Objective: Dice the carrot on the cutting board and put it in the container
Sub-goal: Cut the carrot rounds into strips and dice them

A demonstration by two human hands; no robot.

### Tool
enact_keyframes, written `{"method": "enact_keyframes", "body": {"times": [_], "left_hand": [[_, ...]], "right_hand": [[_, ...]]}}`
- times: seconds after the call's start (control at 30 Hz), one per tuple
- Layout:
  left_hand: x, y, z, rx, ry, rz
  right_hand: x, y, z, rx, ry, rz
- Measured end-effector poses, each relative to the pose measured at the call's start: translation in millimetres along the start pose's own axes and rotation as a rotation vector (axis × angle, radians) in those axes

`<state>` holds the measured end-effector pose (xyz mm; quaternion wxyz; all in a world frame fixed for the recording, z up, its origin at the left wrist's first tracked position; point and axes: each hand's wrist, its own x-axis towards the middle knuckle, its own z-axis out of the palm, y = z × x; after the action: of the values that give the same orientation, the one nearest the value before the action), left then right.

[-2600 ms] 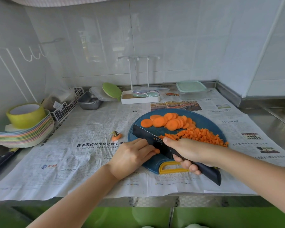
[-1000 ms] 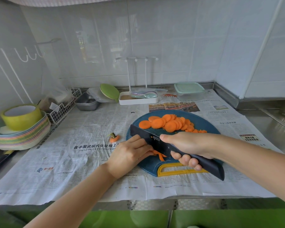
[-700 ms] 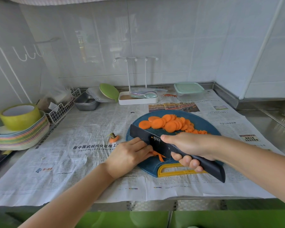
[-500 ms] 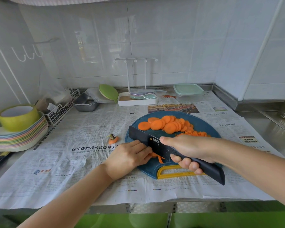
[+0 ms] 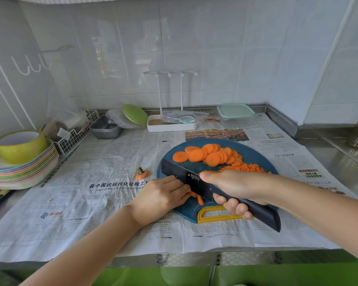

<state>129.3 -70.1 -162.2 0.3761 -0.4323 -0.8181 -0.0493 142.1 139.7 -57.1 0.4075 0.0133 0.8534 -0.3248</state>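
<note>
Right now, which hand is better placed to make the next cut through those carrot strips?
The right hand: it grips the knife, whose blade stands right beside the carrot strips on the cutting board. The left hand holds those strips down, so it is busy steadying.

Newspaper (image 5: pixel 103 182) covered the steel tabletop (image 5: pixel 339 162). At the far left a yellow-green bowl (image 5: pixel 20 145) sat on a stack of pastel plates (image 5: pixel 23 172). Behind them stood a white wire basket (image 5: pixel 74 137), with nested metal trays (image 5: pixel 105 129) just beside it. A green oval dish (image 5: pixel 135 115) leaned near a white rack (image 5: pixel 172 125) against the tiled wall. White hooks (image 5: pixel 27 67) hung on the left wall.
</note>
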Motion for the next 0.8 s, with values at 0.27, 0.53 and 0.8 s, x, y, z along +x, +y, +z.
{"method": "enact_keyframes", "body": {"times": [0.27, 0.53, 0.8], "left_hand": [[-2.4, 2.1, -5.2, -0.029, -0.018, -0.021], [-4.3, -0.8, -1.5, -0.029, -0.065, -0.002], [-3.6, -0.2, -1.7, -0.044, -0.061, -0.035]], "right_hand": [[0.3, -2.4, 11.3, 0.019, 0.045, -0.021], [-0.5, -3.6, 16.8, 0.043, 0.053, 0.012], [2.6, -5.9, 19.3, 0.091, -0.011, -0.012]]}}
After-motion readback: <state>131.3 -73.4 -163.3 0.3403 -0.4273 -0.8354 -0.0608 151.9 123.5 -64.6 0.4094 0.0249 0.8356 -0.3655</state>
